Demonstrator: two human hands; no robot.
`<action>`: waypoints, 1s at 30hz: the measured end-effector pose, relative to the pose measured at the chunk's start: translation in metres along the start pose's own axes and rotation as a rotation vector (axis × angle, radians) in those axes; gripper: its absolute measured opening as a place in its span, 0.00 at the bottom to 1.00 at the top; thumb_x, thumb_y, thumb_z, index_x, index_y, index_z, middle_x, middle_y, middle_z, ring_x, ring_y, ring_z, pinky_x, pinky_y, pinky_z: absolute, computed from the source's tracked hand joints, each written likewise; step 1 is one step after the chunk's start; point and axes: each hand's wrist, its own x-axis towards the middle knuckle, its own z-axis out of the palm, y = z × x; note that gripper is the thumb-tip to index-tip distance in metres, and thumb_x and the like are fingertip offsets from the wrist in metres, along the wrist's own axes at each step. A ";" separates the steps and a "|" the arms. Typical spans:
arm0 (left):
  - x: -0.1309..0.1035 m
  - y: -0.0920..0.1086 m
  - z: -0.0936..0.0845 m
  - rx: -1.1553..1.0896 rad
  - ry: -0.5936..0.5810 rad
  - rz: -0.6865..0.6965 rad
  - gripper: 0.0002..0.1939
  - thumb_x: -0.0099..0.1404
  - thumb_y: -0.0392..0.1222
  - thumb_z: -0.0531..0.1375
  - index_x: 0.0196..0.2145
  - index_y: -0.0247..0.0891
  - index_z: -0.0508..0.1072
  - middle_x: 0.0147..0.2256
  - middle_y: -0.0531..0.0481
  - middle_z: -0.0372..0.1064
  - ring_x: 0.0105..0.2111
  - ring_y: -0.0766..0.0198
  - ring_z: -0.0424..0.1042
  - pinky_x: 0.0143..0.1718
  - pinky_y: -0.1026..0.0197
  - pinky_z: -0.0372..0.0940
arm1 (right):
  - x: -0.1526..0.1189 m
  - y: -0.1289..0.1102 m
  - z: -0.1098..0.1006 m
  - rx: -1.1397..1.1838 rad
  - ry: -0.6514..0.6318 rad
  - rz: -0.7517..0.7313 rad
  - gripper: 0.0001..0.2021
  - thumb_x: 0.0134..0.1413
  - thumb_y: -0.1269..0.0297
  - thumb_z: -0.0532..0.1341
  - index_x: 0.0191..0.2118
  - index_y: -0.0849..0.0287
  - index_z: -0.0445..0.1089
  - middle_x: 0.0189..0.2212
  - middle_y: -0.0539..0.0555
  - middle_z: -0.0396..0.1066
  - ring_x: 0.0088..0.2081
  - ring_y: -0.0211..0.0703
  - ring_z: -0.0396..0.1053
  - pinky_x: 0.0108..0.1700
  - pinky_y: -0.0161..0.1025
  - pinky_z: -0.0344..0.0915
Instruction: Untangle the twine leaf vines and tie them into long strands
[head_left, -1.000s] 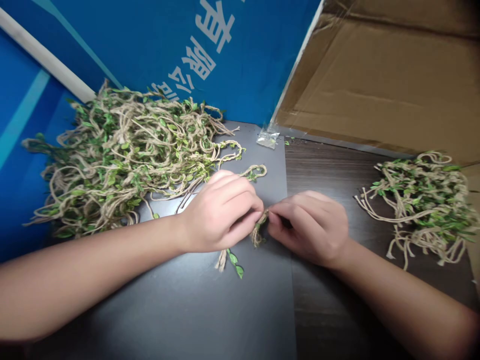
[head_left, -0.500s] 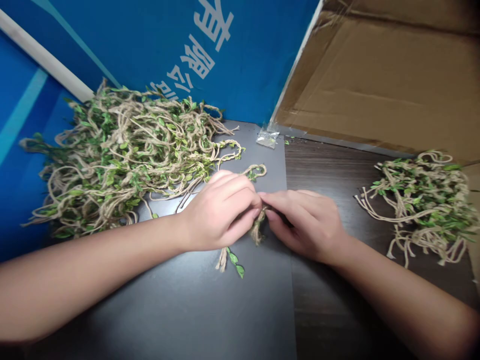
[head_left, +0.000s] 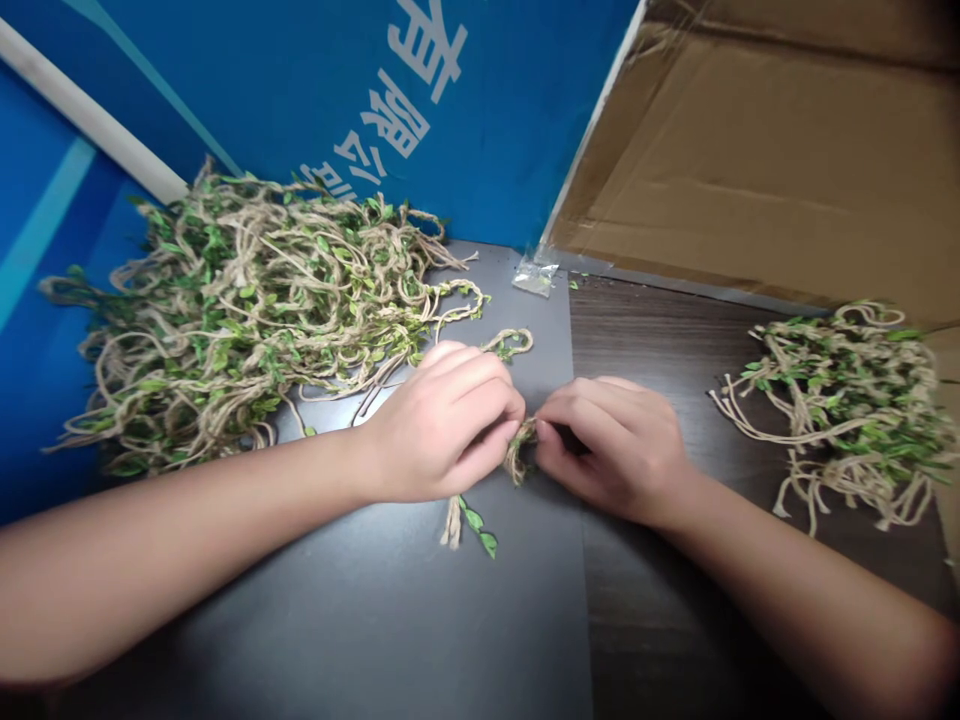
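Bent over a wood-grain bench (head_left: 660,620), a person is working a leafy twine strand (head_left: 516,462) between both bare hands, just above a gray sheet (head_left: 337,620) that is covering the bench's left part. The left hand (head_left: 450,430) is pinching the strand between thumb and curled fingers, apparently to steady it, while frayed twine ends (head_left: 451,525) and a sprig of green leaves (head_left: 480,530) are poking out beneath the palm. The right hand (head_left: 619,445) is facing it, thumb and forefinger tips closing on the strand's near portion, seemingly because so thin a piece is calling for a fingertip grip rather than a full fist; the exact contact is too small to make out. The short bunch is hanging in the narrow gap between the two hands, probably so both sets of fingertips are reaching it at once. To the left, a large tangled heap of leafy twine (head_left: 285,300) is spreading against a blue panel (head_left: 510,120) bearing white Chinese characters, likely lying there to be within the left arm's easy reach. A single twine loop (head_left: 521,338) is curling out beyond the left hand. At far right, a smaller twine pile (head_left: 847,400) is sitting well apart, beside a cardboard sheet (head_left: 750,150), perhaps so the two lots are not mixing. A small transparent packet (head_left: 535,277) is lying near the panel's foot.
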 end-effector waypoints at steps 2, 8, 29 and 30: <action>0.000 0.000 0.000 -0.007 -0.005 -0.002 0.03 0.71 0.34 0.57 0.38 0.36 0.70 0.35 0.47 0.69 0.37 0.59 0.66 0.44 0.52 0.60 | 0.000 -0.001 0.000 -0.008 0.013 0.013 0.04 0.61 0.72 0.62 0.35 0.57 0.68 0.28 0.48 0.73 0.27 0.36 0.65 0.33 0.38 0.61; 0.000 0.000 -0.001 -0.019 0.010 -0.001 0.03 0.71 0.34 0.58 0.37 0.35 0.70 0.35 0.47 0.69 0.37 0.59 0.66 0.43 0.52 0.60 | 0.001 0.001 -0.002 0.075 -0.051 0.026 0.04 0.64 0.70 0.62 0.43 0.58 0.70 0.36 0.51 0.77 0.33 0.38 0.72 0.36 0.38 0.65; 0.001 -0.004 -0.001 -0.164 0.067 -0.086 0.06 0.69 0.38 0.63 0.34 0.36 0.71 0.33 0.49 0.71 0.36 0.61 0.69 0.43 0.54 0.60 | 0.002 0.003 -0.004 0.138 0.086 0.069 0.06 0.58 0.75 0.63 0.37 0.57 0.67 0.30 0.50 0.74 0.29 0.37 0.70 0.32 0.37 0.65; 0.001 -0.004 -0.001 -0.186 0.088 -0.091 0.07 0.69 0.37 0.64 0.33 0.36 0.70 0.33 0.49 0.71 0.35 0.61 0.69 0.42 0.55 0.61 | 0.002 0.003 -0.004 0.137 0.098 0.079 0.06 0.58 0.75 0.63 0.37 0.57 0.67 0.30 0.50 0.74 0.29 0.37 0.70 0.32 0.37 0.65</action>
